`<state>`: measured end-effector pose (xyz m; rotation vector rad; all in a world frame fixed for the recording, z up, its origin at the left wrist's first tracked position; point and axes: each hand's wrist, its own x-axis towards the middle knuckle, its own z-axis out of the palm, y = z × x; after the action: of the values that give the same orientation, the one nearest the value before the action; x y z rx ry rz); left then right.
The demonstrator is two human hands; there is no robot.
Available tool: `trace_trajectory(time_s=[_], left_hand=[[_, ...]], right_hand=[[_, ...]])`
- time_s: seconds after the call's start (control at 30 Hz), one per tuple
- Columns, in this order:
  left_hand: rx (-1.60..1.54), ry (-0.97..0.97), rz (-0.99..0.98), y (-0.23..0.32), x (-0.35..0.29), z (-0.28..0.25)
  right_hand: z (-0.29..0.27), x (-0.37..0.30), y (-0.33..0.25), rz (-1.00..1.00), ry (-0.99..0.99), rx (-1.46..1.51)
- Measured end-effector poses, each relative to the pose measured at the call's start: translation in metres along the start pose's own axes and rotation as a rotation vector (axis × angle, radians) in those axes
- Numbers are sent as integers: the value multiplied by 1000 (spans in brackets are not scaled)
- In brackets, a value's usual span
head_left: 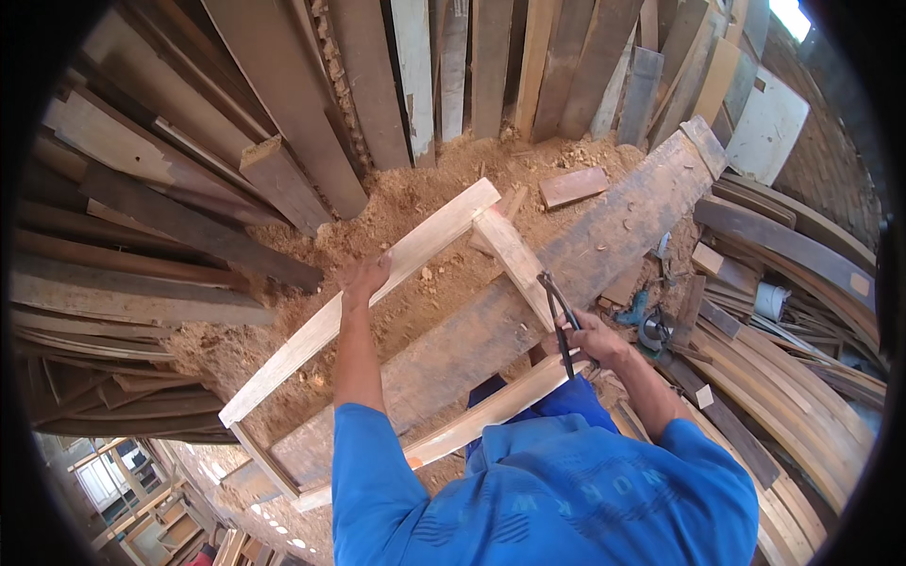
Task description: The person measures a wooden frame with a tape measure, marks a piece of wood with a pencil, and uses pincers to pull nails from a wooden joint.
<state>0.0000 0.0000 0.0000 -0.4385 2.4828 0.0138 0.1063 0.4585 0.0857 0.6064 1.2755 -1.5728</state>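
Note:
A rectangular frame of pale wooden rails (427, 240) lies tilted across a worn, dusty plank (415, 363) in front of me. My left hand (362, 279) grips the frame's far long rail near its middle, fingers curled over the edge. At the frame's right short rail (514, 253), my right hand (595, 340) is closed on a dark metal tool with two long arms (559, 304), like pincers. The tool crosses that rail close to its near corner. Its exact kind is hard to make out. The near long rail (491, 410) passes against my blue shirt.
Sawdust (396, 203) covers the ground beyond the frame, with a brown wood block (574, 188) on it. Boards (377, 85) stand along the far and left sides. A teal power tool (651, 330), a white container (770, 302) and stacked strips (783, 377) lie at right.

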Motion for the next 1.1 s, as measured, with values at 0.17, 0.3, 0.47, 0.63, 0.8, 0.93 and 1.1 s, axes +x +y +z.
trace_trajectory(time_s=[0.17, 0.3, 0.47, 0.63, 0.8, 0.93, 1.1], left_hand=[[54, 32, 189, 31, -25, 8], [-102, 554, 226, 44, -52, 55], [-178, 616, 168, 55, -58, 56], [-255, 610, 139, 52, -57, 65], [-227, 595, 141, 49, -54, 68], [-231, 548, 124, 52, -54, 66], [-220, 459, 102, 52, -56, 60]], right_hand=[[-3, 10, -62, 41, -42, -51], [-13, 21, -93, 190, -19, -109], [-16, 46, -136, 216, -68, -355], [1, 56, -176, 309, -101, -625], [25, 66, -207, 382, -61, -959], [24, 86, -214, 417, -102, -962], [16, 102, -179, 388, -2, -700]])
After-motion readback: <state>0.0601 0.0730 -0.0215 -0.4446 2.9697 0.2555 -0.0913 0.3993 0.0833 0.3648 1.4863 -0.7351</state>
